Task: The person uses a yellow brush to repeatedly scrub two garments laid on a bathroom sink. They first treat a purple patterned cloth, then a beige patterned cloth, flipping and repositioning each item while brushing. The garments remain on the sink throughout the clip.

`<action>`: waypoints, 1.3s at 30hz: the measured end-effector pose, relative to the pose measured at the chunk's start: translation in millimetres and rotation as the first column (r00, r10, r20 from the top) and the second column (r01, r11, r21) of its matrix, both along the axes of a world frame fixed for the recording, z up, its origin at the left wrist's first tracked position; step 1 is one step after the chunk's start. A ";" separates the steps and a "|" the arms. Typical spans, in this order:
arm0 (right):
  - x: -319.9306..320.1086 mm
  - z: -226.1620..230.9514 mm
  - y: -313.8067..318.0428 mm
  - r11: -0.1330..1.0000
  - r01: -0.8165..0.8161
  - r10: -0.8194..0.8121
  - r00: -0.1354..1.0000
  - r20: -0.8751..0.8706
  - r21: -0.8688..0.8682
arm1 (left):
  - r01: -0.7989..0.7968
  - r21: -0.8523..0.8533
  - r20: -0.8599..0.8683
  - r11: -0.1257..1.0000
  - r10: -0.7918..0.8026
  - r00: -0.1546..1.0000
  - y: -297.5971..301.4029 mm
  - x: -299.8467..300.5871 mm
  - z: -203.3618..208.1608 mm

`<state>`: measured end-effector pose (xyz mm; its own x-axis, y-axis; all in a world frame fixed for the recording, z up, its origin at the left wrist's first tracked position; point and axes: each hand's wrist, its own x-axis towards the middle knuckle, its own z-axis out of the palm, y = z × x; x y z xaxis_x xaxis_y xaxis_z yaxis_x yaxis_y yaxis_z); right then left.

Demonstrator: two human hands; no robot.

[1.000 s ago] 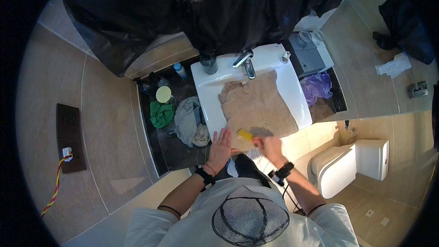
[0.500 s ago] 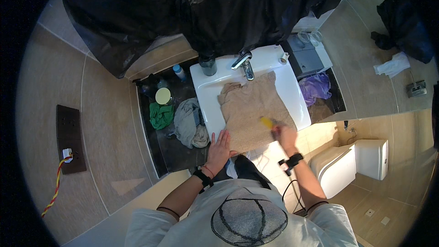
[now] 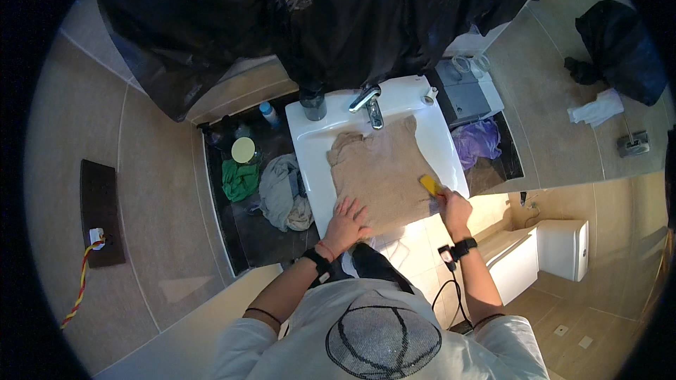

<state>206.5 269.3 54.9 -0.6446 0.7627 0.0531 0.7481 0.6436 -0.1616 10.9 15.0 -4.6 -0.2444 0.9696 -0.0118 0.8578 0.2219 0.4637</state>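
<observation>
A tan towel-like cloth (image 3: 384, 179) lies spread over the white washbasin (image 3: 320, 158) and hangs past its front edge. My left hand (image 3: 348, 226) rests flat on the cloth's near left corner, fingers spread. At the near right part of the cloth, my right hand (image 3: 458, 212) is closed around a small tool with a yellow head (image 3: 430, 185), perhaps a scrubbing brush. The yellow head touches or hovers just over the cloth; its handle is mostly hidden in my fingers. Behind the cloth stands a chrome faucet (image 3: 375, 114).
Left of the basin, a dark counter (image 3: 264, 250) carries a green cloth (image 3: 240, 180), a grey cloth (image 3: 280, 190), a jar with a pale lid (image 3: 243, 150) and a blue-capped bottle (image 3: 268, 113). A grey box (image 3: 465, 98) and purple bag (image 3: 477, 142) sit right. A toilet (image 3: 517, 264) stands lower right.
My right hand and the yellow-headed tool have shifted right, toward the cloth's right edge. My left hand stays on the cloth with its fingers more spread. The whole view has shifted slightly.
</observation>
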 end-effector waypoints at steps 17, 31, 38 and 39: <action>-15.3 -0.1 -74.2 0.940 -0.190 0.164 0.980 -0.113 -0.284 | -0.029 0.008 -0.071 1.000 0.029 0.997 -31.8 9.5 20.7; -11.5 -10.8 -53.2 0.968 -0.012 0.023 0.999 0.042 -0.249 | 0.020 -0.021 -0.012 1.000 -0.020 1.000 -29.1 5.3 22.7; -26.5 14.7 -30.7 0.989 -0.018 0.002 0.994 -0.108 -0.149 | -0.038 -0.151 0.086 0.988 0.052 0.995 -17.9 -14.1 28.4; -39.9 14.8 -47.1 0.971 -0.092 0.050 0.981 -0.187 -0.220 | -0.047 -0.160 0.001 0.986 0.048 0.999 -19.9 -15.2 23.7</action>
